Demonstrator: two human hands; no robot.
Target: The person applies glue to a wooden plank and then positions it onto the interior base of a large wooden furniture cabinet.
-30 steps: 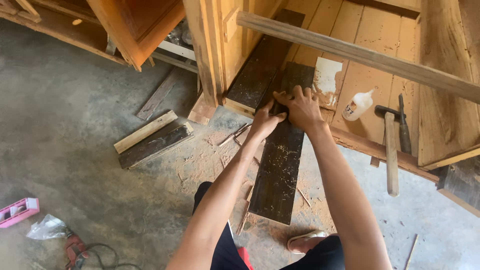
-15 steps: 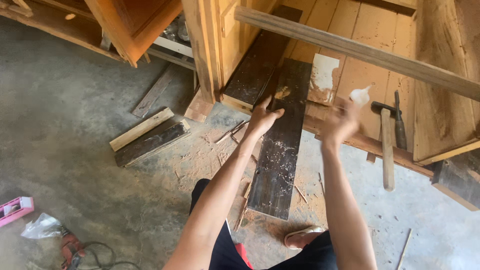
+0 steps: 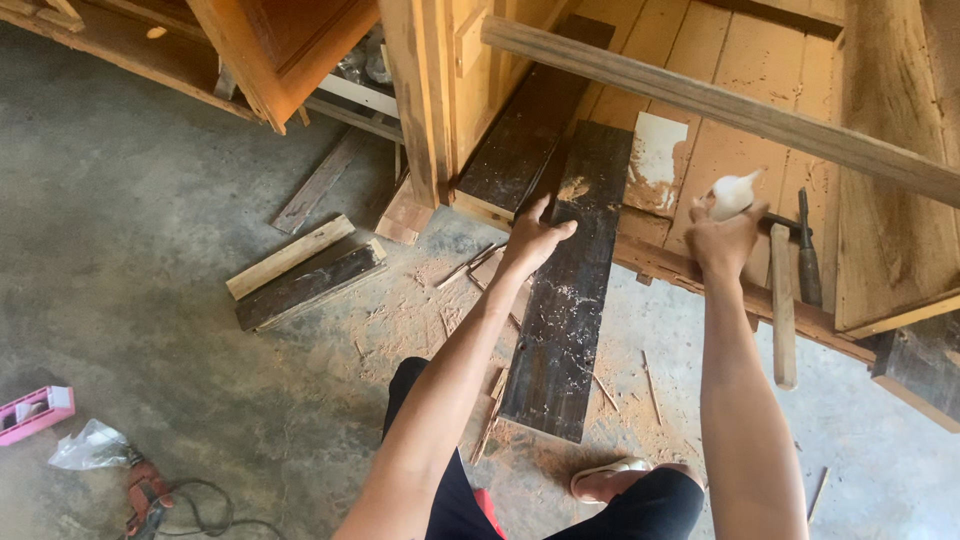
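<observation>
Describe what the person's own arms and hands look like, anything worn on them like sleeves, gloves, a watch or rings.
Both arms are bare from the lower edge of the picture to the fingertips: no sleeves show. The left hand and the right hand wear no gloves. No watch or bracelet shows on either wrist, and no ring can be made out. Fine detail of the fingers is too small to tell.

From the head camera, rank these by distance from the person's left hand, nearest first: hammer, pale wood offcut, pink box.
From the left hand:
1. Hammer, to its right on the wooden panel.
2. Pale wood offcut, left on the concrete floor.
3. Pink box, far left edge.
</observation>
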